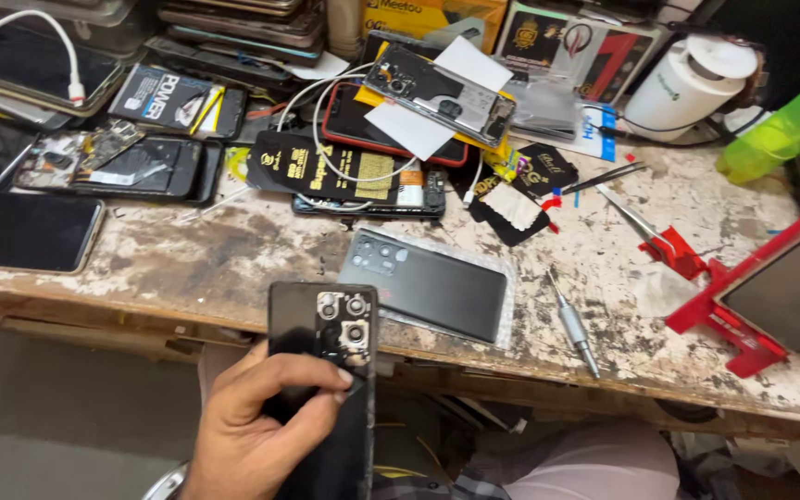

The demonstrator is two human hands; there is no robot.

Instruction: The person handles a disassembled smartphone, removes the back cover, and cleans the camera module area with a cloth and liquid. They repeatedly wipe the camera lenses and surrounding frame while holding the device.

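Fingers of the left hand curl tight around a black phone (camera side up), low in the frame's centre, below the workbench edge.

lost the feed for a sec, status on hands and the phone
Left hand gripping black phone, back up, over bench edge. Right hand out of view. Dark back cover and screwdriver lie just beyond.

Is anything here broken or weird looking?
Yes. The black phone in the left hand has bare camera holes, as if its lenses are missing. On the bench, whose paint is badly chipped, another phone lies opened up with its insides showing.
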